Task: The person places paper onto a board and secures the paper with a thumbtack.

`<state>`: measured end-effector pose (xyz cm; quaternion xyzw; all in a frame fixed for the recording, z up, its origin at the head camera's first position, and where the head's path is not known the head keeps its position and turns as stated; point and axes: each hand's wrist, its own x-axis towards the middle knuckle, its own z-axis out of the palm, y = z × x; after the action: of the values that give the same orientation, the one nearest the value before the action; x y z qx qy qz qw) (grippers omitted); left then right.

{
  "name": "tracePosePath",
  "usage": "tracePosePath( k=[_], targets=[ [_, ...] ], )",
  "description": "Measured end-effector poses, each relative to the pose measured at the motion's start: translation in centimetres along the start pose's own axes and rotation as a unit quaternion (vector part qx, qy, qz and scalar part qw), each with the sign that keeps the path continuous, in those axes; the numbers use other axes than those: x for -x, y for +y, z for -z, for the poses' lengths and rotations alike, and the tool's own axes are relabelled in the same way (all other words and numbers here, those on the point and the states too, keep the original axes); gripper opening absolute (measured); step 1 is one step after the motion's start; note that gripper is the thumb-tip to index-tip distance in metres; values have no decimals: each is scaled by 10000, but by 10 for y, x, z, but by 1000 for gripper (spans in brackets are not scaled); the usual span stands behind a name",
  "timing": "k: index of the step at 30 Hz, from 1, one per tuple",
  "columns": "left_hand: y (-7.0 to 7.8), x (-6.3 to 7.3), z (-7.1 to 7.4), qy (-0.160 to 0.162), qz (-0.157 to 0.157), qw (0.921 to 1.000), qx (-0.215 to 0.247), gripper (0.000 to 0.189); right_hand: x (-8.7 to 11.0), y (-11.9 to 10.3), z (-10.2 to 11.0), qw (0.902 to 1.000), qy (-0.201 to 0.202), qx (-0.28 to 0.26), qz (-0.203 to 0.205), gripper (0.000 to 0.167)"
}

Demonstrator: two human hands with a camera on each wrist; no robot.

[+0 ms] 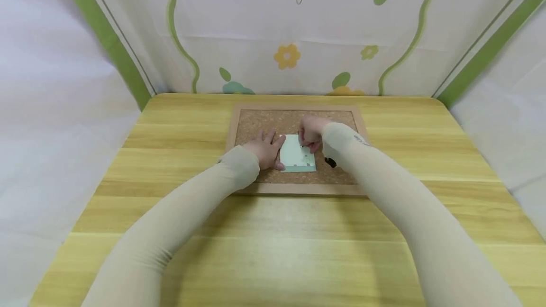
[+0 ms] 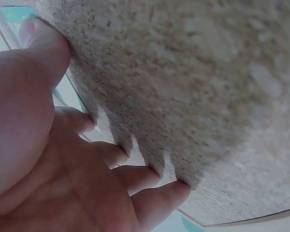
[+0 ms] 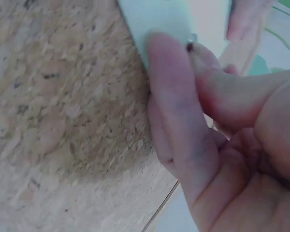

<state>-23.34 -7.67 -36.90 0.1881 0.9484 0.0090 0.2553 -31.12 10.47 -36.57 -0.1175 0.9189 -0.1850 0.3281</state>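
Observation:
A pale mint-green sheet of paper [image 1: 292, 153] lies on a framed cork board [image 1: 264, 120]. My left hand [image 1: 263, 151] rests on the board at the paper's left side, fingers spread, with the thumb and index finger touching its edge; in the left wrist view, those fingertips [image 2: 82, 120] press down. Over the paper's right side, my right hand [image 1: 313, 131] is curled. Between its thumb and index finger it pinches a small push pin [image 3: 192, 39], mostly hidden by the fingers. Whether the pin's point is in the paper cannot be seen.
The board's light wooden frame [image 1: 294, 189] lies on a wood-grain table [image 1: 273, 250]. Beneath my right wrist shows a small black object [image 1: 330, 161]. A white curtain with a flower print [image 1: 287, 56] hangs behind the table's far edge.

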Motion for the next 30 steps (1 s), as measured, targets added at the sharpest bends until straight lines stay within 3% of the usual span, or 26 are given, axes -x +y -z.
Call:
tracePosePath(
  k=[6,13,20,26,30],
  targets=[
    [1,-4,0,-40,-4,10000,83,96,14,20,5,9955,167,-664,658,5],
    [-1,-6,0,9,17,9999,141,95,35,36,17,9916,588,-279,1121,8],
    [-8,-5,-1,-58,-45,9997,247,96,46,49,13,9842,1003,-110,1452,4],
    [-13,-6,-1,-59,-261,9990,354,96,54,67,9,9704,1565,170,1832,5],
    [-21,-3,0,-32,-433,9981,436,98,69,78,11,9680,1764,233,1767,4]
  ],
)
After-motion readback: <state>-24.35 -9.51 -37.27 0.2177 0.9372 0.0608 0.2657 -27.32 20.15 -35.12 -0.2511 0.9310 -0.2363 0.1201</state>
